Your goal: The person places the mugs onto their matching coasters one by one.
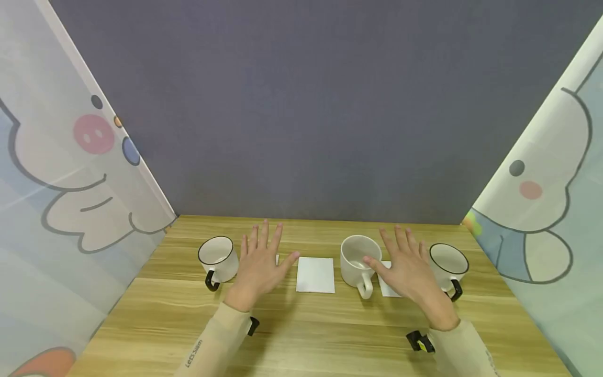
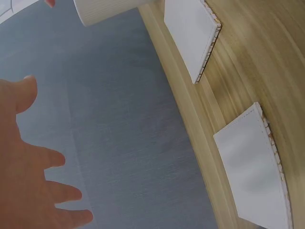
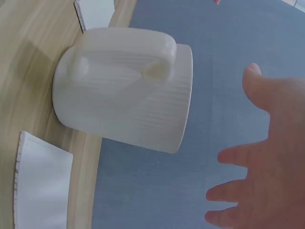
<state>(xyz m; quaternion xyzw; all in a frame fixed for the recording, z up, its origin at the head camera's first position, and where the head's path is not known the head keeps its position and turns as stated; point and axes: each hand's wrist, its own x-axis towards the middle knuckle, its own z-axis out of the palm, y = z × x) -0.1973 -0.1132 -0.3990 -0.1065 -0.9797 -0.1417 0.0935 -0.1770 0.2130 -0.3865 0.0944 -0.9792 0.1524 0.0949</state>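
Note:
My left hand (image 1: pixel 259 267) hovers over the table with its fingers spread, holding nothing. It mostly hides a white cardboard square (image 2: pixel 255 167), whose corrugated edge shows in the left wrist view. To its left stands a white mug with a black rim and black handle (image 1: pixel 219 256). Fingers spread too, my right hand (image 1: pixel 407 269) is held over another cardboard square (image 1: pixel 387 285), partly covering it. Its thumb overlaps a plain white mug (image 1: pixel 350 264) in the head view, while the right wrist view shows the hand apart from that mug (image 3: pixel 124 100). A second black-rimmed mug (image 1: pixel 445 259) stands right of this hand.
A third white cardboard square (image 1: pixel 315 275) lies between the hands, left of the plain mug. The wooden table (image 1: pixel 306 335) ends at a dark grey panel (image 1: pixel 301 115). Cartoon-printed curtains (image 1: pixel 85 183) flank it on both sides.

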